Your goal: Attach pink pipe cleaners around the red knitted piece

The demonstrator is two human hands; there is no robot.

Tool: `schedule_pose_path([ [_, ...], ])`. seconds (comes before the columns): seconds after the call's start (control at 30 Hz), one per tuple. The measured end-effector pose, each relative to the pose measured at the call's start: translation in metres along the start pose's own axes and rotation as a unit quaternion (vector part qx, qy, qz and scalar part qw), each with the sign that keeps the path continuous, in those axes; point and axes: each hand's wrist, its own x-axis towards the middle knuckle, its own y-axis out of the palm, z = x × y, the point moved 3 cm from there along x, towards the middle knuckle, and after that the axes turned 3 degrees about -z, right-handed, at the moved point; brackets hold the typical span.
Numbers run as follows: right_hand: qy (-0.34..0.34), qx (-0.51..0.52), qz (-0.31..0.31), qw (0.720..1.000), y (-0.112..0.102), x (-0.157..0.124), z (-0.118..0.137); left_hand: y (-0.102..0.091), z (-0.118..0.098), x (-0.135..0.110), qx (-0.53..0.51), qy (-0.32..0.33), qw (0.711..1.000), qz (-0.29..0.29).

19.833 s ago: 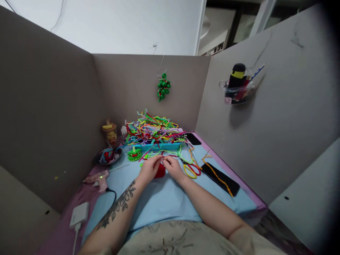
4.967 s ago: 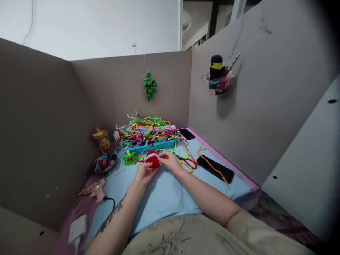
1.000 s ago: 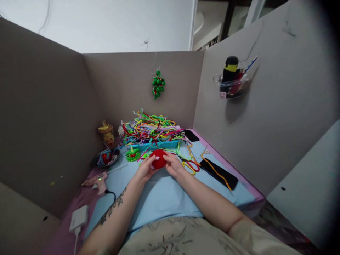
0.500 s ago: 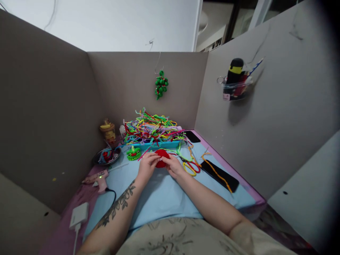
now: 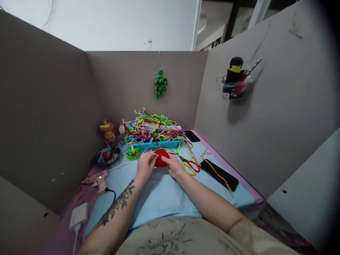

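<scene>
A round, red, fuzzy piece point(image 5: 161, 157), apparently of pipe cleaner or yarn, is held upright between my hands above the blue cloth point(image 5: 159, 193). My left hand point(image 5: 146, 165) pinches its left edge with thumb and fingertips. On the right side, my right hand point(image 5: 174, 166) grips it, the thumb lying across its face and the other fingers partly hidden behind. A green fuzzy figure with eyes and a red mouth point(image 5: 133, 153) rests just left of my left hand. Scissors with yellow and red handles point(image 5: 191, 168) lie beside my right hand.
Behind is a blue tray point(image 5: 164, 144) heaped with colourful pipe cleaners point(image 5: 151, 125). At left are a dark bowl point(image 5: 106, 157), a pink glue gun point(image 5: 101, 180) and a white power bank point(image 5: 79, 215). A black phone point(image 5: 220, 177) with an orange strand lies right. Grey panels surround the table.
My left fingers have shifted from the front of the red piece to its left edge, uncovering more of its face. My right hand keeps its grip.
</scene>
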Motion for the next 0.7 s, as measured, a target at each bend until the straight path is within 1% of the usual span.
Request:
schedule_pose_path([
  [0.07,0.003,0.0,-0.003,1.0,-0.0006,0.0003,0.0,-0.0009,0.0016,0.0003,0.015,0.001,1.0,-0.01],
  [0.17,0.004,0.004,-0.008,1.0,-0.0013,0.0004,0.0003,-0.0018,0.0031,0.0013,0.01,0.008,1.0,-0.018],
  [0.3,0.006,0.006,-0.011,1.0,-0.0014,0.0003,0.0007,-0.002,0.0035,0.0037,-0.015,0.022,1.0,0.017],
  [0.43,0.014,0.011,-0.01,1.0,-0.0019,0.0002,0.0006,-0.0034,0.0053,0.0058,-0.067,0.003,0.997,0.049],
  [0.57,0.028,0.014,-0.009,0.999,-0.0031,0.0002,0.0001,-0.0055,0.0071,0.0068,-0.081,0.008,0.995,0.058],
  [0.7,0.038,0.015,-0.002,0.999,-0.0031,0.0,-0.0005,-0.0084,0.0099,0.0084,-0.091,-0.015,0.994,0.052],
])
